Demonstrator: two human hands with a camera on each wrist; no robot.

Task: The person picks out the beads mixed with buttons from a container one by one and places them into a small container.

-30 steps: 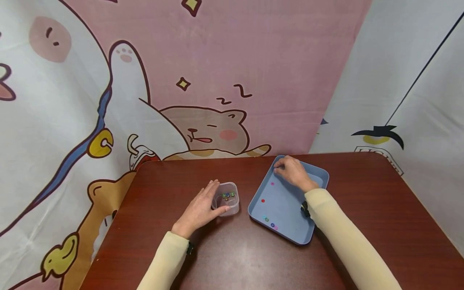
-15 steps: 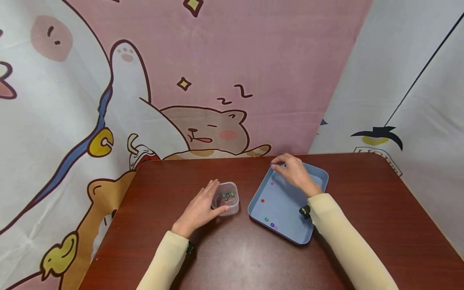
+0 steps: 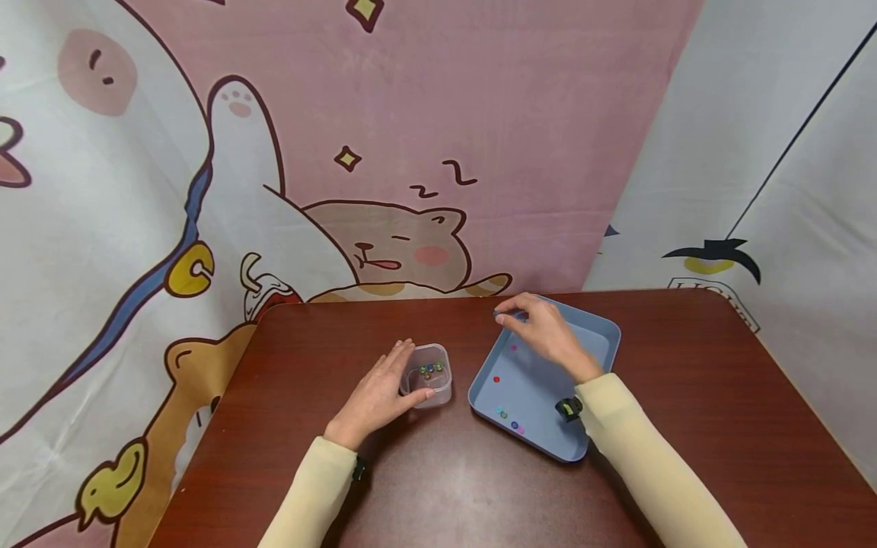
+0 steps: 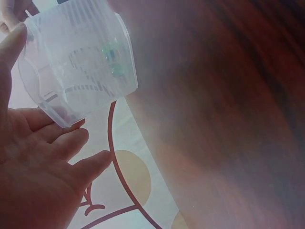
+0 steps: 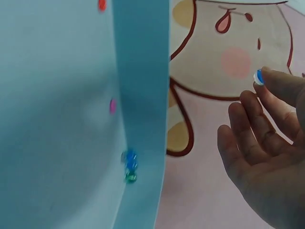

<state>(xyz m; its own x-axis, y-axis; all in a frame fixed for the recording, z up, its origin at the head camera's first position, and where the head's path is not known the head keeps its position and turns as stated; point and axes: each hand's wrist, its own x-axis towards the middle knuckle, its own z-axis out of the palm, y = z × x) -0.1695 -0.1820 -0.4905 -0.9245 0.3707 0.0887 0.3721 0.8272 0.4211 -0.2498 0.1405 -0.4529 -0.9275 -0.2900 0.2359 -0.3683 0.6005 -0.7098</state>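
Note:
My left hand [image 3: 373,399] holds a clear plastic box [image 3: 444,388] on the table, thumb along the near side and fingers at the left. Several glassy green, blue and amber beads [image 3: 430,369] lie in it; the left wrist view shows green ones [image 4: 117,70] through the wall. My right hand [image 3: 544,335] is over the upper left edge of a blue tray [image 3: 548,407]. Thumb and index finger pinch a small blue-and-white bead [image 5: 259,78]; the other fingers are loosely bent. In the tray lie a pink bead [image 3: 515,348] and a red bead [image 3: 496,379].
More beads [image 3: 515,425] lie along the tray's near left wall. A blue and green cluster [image 5: 131,164] sits by the wall in the right wrist view. A strip of brown table [image 3: 466,342] separates box and tray. A printed cloth [image 3: 534,137] hangs behind the table.
My right hand has moved left from inside the tray's far corner to over its left rim, carrying the blue-and-white bead. My left hand and the box stay where they were.

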